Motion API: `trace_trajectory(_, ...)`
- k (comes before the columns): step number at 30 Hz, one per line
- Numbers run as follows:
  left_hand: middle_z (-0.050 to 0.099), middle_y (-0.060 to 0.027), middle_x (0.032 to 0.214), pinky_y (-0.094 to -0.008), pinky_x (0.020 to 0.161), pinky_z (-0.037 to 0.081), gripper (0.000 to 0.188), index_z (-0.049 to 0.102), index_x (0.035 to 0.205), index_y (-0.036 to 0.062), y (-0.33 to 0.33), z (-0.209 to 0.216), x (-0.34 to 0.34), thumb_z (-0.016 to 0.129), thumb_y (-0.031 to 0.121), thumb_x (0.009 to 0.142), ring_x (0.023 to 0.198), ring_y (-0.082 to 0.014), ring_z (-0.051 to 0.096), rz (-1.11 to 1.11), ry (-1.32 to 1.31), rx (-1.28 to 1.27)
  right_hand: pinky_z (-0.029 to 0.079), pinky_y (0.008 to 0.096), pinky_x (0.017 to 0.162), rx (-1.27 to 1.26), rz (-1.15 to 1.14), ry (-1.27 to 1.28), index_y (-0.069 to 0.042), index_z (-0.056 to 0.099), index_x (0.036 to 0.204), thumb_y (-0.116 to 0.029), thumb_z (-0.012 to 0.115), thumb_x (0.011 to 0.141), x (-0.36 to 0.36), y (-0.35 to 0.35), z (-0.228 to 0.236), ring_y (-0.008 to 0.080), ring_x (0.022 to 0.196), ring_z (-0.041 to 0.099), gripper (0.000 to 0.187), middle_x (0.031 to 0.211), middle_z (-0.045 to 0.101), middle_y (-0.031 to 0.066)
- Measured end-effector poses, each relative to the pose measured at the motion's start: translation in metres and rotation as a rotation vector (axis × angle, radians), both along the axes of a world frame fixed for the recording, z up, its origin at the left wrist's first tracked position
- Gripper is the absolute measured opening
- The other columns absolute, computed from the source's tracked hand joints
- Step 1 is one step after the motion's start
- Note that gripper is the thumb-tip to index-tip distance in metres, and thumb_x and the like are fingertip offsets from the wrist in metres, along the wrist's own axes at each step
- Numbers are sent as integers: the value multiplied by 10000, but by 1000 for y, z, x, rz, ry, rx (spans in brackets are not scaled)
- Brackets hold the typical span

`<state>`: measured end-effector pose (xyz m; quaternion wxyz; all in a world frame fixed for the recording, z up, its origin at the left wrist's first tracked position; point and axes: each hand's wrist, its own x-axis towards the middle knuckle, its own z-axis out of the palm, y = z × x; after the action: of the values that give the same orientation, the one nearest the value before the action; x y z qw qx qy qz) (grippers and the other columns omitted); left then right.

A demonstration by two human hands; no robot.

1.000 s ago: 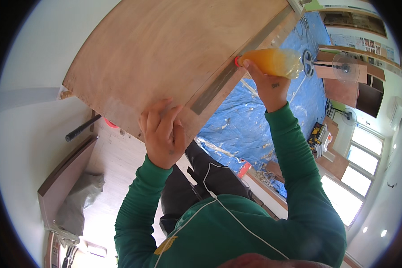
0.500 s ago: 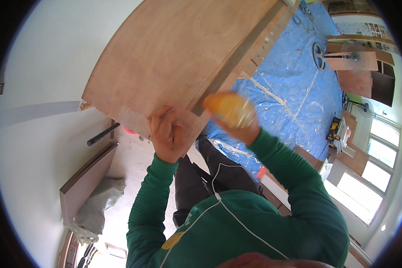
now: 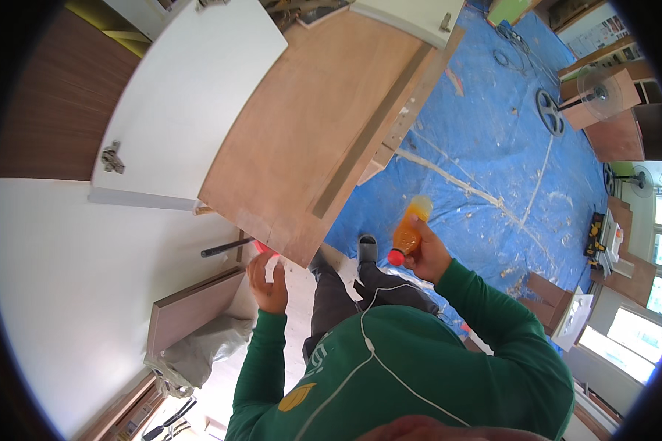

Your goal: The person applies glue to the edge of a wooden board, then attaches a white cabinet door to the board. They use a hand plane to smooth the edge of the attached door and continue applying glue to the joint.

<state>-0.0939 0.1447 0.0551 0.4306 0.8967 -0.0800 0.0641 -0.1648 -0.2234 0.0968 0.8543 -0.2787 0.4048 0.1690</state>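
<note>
In my right hand (image 3: 428, 257) is a clear plastic bottle (image 3: 406, 237) with orange-yellow liquid in it. Its red cap points down toward me, and it is held over the blue sheet, apart from the wood. My left hand (image 3: 267, 285) is just off the near corner of a curved plywood panel (image 3: 301, 125), fingers apart and nothing visible in them. A red object (image 3: 263, 248) shows beyond the fingertips, partly hidden under the panel's edge. Along the panel's right side runs a darker strip (image 3: 371, 132).
A white cabinet door (image 3: 191, 95) with hinges leans left of the panel. A black bar (image 3: 226, 248) sticks out below it. Brown boards (image 3: 191, 312) and a grey plastic bag (image 3: 206, 351) lie at lower left. Blue sheeting (image 3: 485, 147) covers the floor; a fan (image 3: 599, 94) stands far right.
The bottle in my right hand has swung away from the panel, toward me and right. My left hand has come off the panel's surface. The view has shifted, showing more of the white door.
</note>
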Motion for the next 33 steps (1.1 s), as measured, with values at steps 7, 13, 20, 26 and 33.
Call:
trace_trajectory(7, 734, -170, 1149, -457, 991, 519, 268, 713, 1143, 12, 9, 25, -53, 716, 70, 882, 1094, -365, 667, 126, 142, 29, 464, 289, 468, 41, -40, -104, -153, 624, 1100, -663, 592, 1012, 5, -41, 21, 145, 664, 640, 518, 852, 653, 15)
trace_trajectory(13, 738, -167, 1108, -456, 952, 530, 215, 706, 1103, 8, 0, 37, -38, 743, 76, 902, 1051, -353, 673, 80, 67, 34, 496, 302, 538, -114, 71, -174, -139, 602, 1155, -587, 612, 1034, 61, -68, 25, 165, 737, 668, 464, 924, 685, 39)
trace_trajectory(20, 743, -163, 1089, -454, 939, 530, 211, 727, 1086, 24, 2, 22, 10, 772, 98, 893, 1038, -359, 681, 15, 61, 88, 585, 322, 752, -351, -27, -382, -72, 602, 1274, -355, 718, 1012, 122, -68, 63, 190, 917, 724, 403, 1077, 729, 79)
trace_trajectory(26, 740, -167, 1090, -465, 955, 525, 230, 744, 1118, 23, -19, 35, 30, 743, 132, 915, 1049, -370, 673, 60, 85, 138, 589, 322, 859, -649, 88, -624, -29, 673, 1214, -133, 791, 941, 182, -64, 1, 170, 1005, 722, 315, 1110, 746, 68)
trace_trajectory(33, 751, -147, 1119, -448, 946, 533, 253, 751, 1137, 30, -52, 15, -30, 756, 87, 891, 1057, -354, 684, 183, 215, 180, 579, 305, 807, -893, 439, -674, 2, 741, 1068, -123, 821, 909, 212, -47, -15, 139, 923, 728, 218, 995, 774, 58)
